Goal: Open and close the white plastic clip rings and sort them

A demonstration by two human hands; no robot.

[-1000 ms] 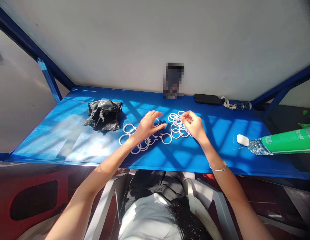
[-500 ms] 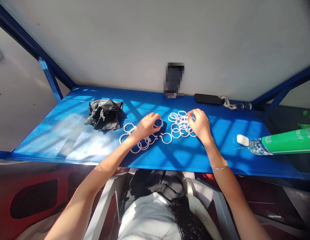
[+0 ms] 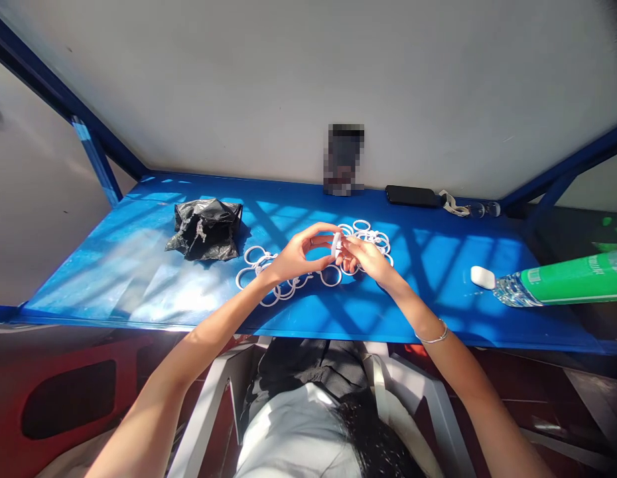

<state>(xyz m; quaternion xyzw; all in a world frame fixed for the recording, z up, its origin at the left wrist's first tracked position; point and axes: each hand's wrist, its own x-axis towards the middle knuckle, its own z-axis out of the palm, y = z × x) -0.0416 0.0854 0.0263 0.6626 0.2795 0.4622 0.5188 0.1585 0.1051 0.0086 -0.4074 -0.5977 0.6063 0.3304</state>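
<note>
Thumb and fingers of my left hand (image 3: 301, 253) grip a white plastic curtain ring (image 3: 336, 245), seen nearly edge-on above the table. Close against it, my right hand (image 3: 367, 257) is closed, its fingertips touching the ring's right side; whether it pinches a second ring is hidden. Behind and under my right hand lies a pile of similar white rings (image 3: 387, 240). More rings form a linked-looking group (image 3: 255, 247) on the left, partly covered by my left hand and wrist. One ring (image 3: 331, 285) lies just below the hands.
On the blue table (image 3: 154, 279) a crumpled black plastic bag (image 3: 221, 229) sits left. At the back are a blurred-out dark object (image 3: 344, 162), a black phone (image 3: 411, 196) and eyeglasses (image 3: 478, 210). To the right lie a small white case (image 3: 482, 277) and a green-labelled bottle (image 3: 572, 279).
My right hand has left the pile and moved left to the ring in my left hand. My left hand has shifted right, turning its ring nearly edge-on.
</note>
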